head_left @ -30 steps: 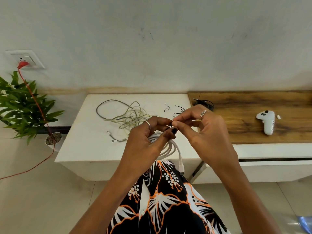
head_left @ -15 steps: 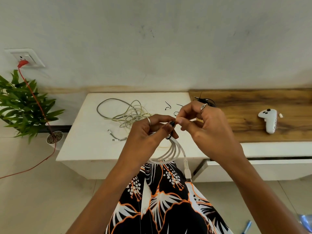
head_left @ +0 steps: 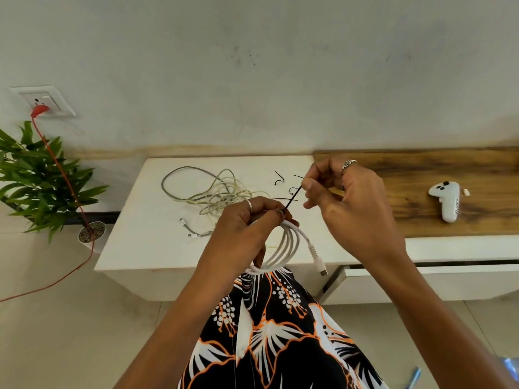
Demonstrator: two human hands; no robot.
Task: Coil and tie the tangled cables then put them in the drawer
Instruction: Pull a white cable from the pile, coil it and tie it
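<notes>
My left hand grips a coiled white cable in front of the white cabinet top; the coil's loops and its plug hang below my fingers. A thin black tie runs taut from the coil up to my right hand, which pinches its free end between thumb and fingers. A tangled pale cable pile lies on the cabinet top behind my left hand. A slightly open white drawer sits below the wooden top at the right.
Loose black ties lie on the cabinet near my right hand. A white controller rests on the wooden top. A potted plant and a red cord from the wall socket stand at left.
My right hand has pulled away up and to the right, drawing the black tie taut from the coil. The left hand keeps its hold on the coil, now lower.
</notes>
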